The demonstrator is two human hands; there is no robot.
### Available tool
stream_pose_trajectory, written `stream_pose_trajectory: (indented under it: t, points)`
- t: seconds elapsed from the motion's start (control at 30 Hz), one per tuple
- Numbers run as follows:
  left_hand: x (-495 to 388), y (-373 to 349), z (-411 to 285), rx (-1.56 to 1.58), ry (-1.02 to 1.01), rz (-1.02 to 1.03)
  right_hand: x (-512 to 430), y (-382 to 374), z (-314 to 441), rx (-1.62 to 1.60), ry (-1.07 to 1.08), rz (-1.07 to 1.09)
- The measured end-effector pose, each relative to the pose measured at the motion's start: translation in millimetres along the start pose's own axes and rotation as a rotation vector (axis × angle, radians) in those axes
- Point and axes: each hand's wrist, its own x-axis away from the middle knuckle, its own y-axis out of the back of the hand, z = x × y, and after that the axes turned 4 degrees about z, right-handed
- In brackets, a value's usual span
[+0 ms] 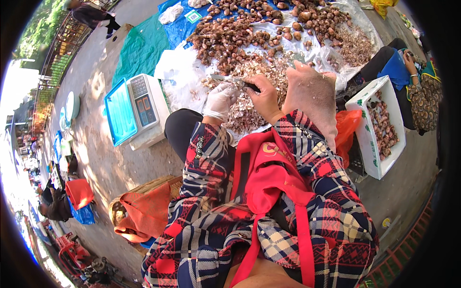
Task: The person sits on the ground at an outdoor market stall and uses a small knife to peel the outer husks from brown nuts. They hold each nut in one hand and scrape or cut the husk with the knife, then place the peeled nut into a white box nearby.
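Note:
My left hand (220,100), in a thin white glove, pinches a small tuber (237,83), largely hidden by the fingers. Bare and close beside it, my right hand (264,96) grips a knife by its black handle (253,87). The knife's metal blade (220,77) points left, past the gloved fingertips. Beneath both hands lies a heap of pale and brownish peelings (248,111). Brown, rounded taro-like tubers (225,37) are piled just beyond on plastic sheeting (176,66).
A digital scale (146,104) with a blue tray stands at left. To the right are a pink cloth-covered knee (311,97), an orange plastic bag (348,131) and a white foam box (371,158) of small tubers. Another person (425,93) sits beyond the box. A basket (117,212) stands at lower left.

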Motion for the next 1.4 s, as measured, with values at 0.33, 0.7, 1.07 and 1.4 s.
stream_pose_trajectory:
  t: [0.33,0.7,1.07,1.4]
  points:
    - [6,-17,-7,-0.111,-0.045,-0.144,-2,2,-9,0.053,-0.042,-0.045]
    - [7,-22,-3,-0.525,-0.221,-0.201,1,1,-8,0.004,-0.116,0.036]
    - [7,-21,-4,-0.47,-0.16,-0.156,1,0,-11,0.007,-0.139,0.026]
    - [0,0,-4,0.161,0.042,-0.019,2,1,0,0.027,0.037,-0.002]
